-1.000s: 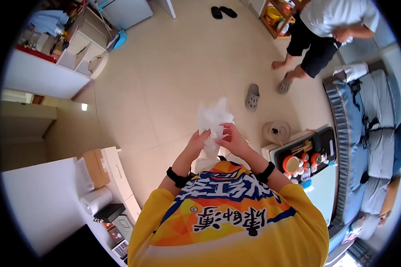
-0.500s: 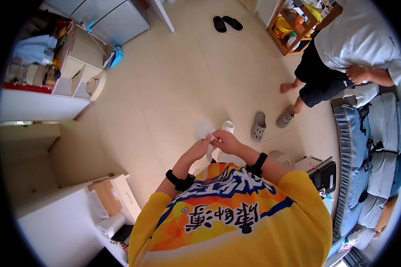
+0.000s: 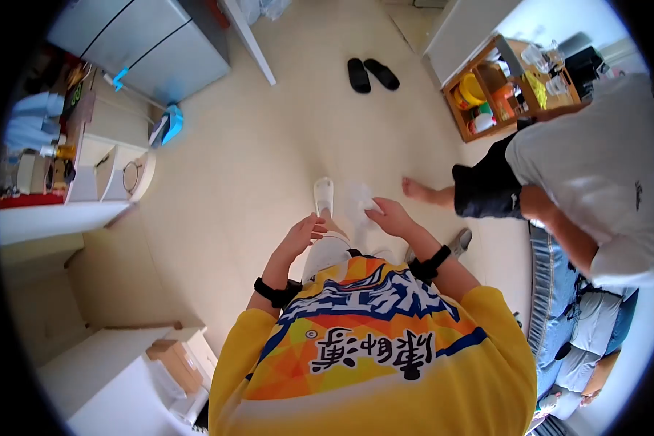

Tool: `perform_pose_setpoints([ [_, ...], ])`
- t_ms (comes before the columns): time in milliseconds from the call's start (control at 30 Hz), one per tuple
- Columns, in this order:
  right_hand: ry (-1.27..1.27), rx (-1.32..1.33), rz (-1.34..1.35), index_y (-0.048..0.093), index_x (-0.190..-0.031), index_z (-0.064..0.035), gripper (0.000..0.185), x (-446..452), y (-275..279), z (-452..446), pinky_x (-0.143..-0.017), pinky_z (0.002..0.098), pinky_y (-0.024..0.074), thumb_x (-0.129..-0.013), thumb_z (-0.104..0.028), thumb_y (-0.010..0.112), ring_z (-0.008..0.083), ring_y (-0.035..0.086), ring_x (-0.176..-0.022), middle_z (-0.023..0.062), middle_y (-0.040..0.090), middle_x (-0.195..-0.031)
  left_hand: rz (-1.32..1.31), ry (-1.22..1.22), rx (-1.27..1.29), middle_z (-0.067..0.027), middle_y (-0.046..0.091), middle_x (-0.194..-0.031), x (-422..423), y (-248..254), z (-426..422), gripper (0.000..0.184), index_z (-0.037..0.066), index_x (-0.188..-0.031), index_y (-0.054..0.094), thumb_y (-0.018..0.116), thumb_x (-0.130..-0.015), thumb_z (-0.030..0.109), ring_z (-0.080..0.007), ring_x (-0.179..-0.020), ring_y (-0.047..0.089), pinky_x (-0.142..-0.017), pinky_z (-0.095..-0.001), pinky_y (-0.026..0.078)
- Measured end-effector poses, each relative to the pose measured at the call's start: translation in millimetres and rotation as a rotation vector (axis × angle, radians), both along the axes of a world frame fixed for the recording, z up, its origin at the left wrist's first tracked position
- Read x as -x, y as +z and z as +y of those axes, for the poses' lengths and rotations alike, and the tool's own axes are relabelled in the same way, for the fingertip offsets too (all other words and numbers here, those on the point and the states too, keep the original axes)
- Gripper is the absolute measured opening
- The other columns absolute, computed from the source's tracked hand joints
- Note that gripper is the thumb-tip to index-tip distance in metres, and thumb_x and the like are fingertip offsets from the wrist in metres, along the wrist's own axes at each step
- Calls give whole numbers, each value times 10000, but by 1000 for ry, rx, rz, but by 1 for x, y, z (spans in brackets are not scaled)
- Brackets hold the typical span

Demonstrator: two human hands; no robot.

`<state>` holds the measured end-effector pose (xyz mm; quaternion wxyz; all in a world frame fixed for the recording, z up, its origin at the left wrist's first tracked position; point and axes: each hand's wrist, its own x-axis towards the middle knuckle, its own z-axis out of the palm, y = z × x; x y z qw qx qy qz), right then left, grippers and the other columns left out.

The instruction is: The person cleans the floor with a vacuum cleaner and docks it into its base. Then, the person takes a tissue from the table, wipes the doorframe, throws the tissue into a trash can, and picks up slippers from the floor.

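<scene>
My right hand (image 3: 393, 217) is closed on a thin, translucent white sheet (image 3: 358, 204), with fingers and thumb pinching its right edge. Whether it is plastic or paper I cannot tell. To the left, my left hand (image 3: 303, 237) is apart from the sheet, its fingers loosely spread and nothing in them. It hovers over my leg, near the white slipper (image 3: 324, 195) on my foot. Both wrists wear black bands.
Another person (image 3: 588, 167) in a white shirt and black shorts is at the right, beside a sofa (image 3: 548, 305). Black slippers (image 3: 359, 75) lie on the floor ahead, near a wooden shelf (image 3: 466, 131). A blue dustpan (image 3: 172, 124) stands at the left by a cabinet.
My hands have separated: the left let go of the white sheet and the right keeps it. My white-slippered foot has stepped forward. The other person has moved forward and lower in view.
</scene>
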<state>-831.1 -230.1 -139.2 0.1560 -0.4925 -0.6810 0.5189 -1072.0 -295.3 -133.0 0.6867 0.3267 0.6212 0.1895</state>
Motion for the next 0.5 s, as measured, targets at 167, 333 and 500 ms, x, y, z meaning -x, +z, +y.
perform_pose_setpoints([
  [167, -124, 86, -178, 521, -1020, -12, 357, 12, 5, 104, -679, 301, 433, -767, -260, 567, 218, 556, -757, 147, 586, -865, -34, 60, -92, -85, 563, -900, 45, 6, 136, 343, -3, -1022, 503, 382, -883, 287, -168, -835, 545, -746, -277, 436],
  [333, -190, 178, -20, 516, -1047, -14, 353, 20, -12, 181, -732, 297, 424, -768, -225, 569, 201, 552, -844, 138, 583, -926, 22, -84, -145, -92, 566, -907, 70, 20, 249, 349, -6, -1024, 498, 427, -862, 294, -161, -809, 550, -732, -281, 443],
  [500, -167, 82, -118, 528, -1040, -23, 379, 22, -40, 259, -788, 321, 424, -742, -251, 583, 261, 546, -920, 161, 576, -965, 323, -245, -221, -158, 588, -906, 113, -51, 313, 393, 7, -997, 518, 448, -825, 354, -270, -837, 562, -742, -333, 442],
])
